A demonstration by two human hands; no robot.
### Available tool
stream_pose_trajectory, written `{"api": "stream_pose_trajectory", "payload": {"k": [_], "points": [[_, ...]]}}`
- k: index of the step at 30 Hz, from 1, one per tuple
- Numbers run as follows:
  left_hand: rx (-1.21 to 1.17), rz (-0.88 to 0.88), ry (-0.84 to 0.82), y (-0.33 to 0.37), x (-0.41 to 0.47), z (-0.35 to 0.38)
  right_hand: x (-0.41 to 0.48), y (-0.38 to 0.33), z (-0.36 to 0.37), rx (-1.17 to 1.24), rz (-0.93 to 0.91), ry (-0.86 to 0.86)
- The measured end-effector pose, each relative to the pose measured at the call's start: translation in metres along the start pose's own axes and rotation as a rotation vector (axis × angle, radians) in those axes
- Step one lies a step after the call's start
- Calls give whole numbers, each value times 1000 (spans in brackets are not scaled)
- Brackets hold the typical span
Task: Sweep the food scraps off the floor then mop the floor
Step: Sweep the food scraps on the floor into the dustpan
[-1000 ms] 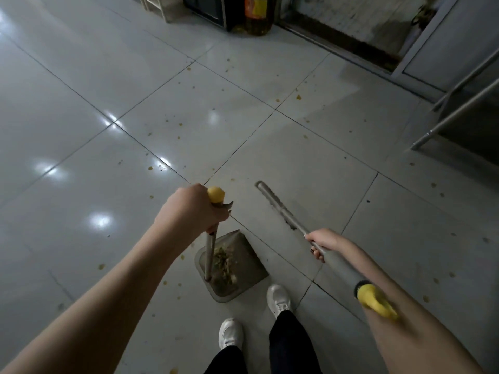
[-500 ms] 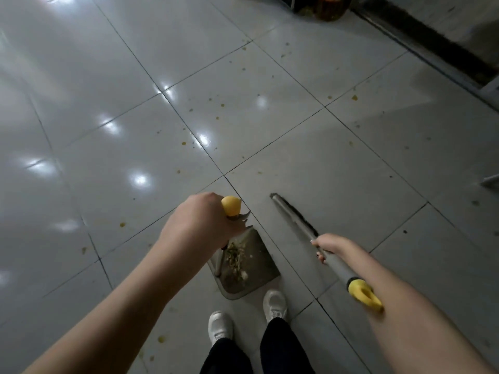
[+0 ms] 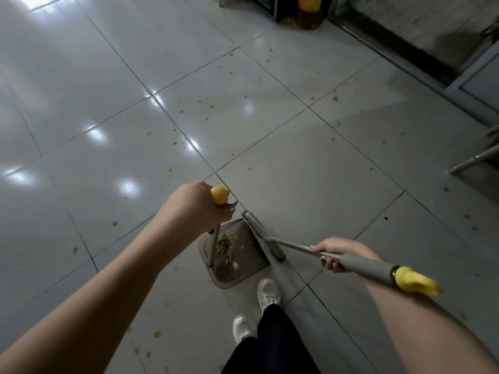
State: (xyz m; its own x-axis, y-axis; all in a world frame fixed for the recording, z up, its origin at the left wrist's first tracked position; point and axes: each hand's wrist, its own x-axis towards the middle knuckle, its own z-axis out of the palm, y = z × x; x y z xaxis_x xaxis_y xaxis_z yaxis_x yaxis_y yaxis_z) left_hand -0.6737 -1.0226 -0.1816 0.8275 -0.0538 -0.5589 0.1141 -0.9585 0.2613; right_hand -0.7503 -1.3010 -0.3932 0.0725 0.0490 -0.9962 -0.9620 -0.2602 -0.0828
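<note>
The left hand was curled tightly round the upright handle of the dustpan, just under the handle's yellow cap. The dustpan was set flat on the tiled floor, just ahead of a pair of white shoes. A heap of food scraps was gathered inside it, beside the foot of the handle. The broom was held low and slanted, with its grey head laid against the right-hand edge of the dustpan. The right hand was wrapped round the broom's thin metal shaft, just below the thicker grey grip, which was ended by a yellow hanger. More small yellowish bits were scattered over the tiles ahead and to both sides. At the far wall a large jug was stood on the floor.
</note>
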Motion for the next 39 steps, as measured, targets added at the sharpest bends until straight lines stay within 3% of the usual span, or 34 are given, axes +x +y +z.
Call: {"api": "stream_pose_trajectory", "payload": {"k": [12,16,22,28,33,35,39], "points": [[-9,-20,46,-53,-29,13,27,40,46,198,-119,213],[-6,2,106,-62,-30,22,47,42,71,170,17,99],[21,40,96,-62,-30,27,47,22,92,55,110,-231],[-8,27,109,-61,-25,24,13,4,22,19,96,-130],[-5,17,107,-60,-23,26,26,2,71,-111,-51,-2],[-1,22,112,-60,-22,27,40,7,102,-33,-57,-28],[-6,35,105,-56,-19,25,41,15,128,39,104,-273]]}}
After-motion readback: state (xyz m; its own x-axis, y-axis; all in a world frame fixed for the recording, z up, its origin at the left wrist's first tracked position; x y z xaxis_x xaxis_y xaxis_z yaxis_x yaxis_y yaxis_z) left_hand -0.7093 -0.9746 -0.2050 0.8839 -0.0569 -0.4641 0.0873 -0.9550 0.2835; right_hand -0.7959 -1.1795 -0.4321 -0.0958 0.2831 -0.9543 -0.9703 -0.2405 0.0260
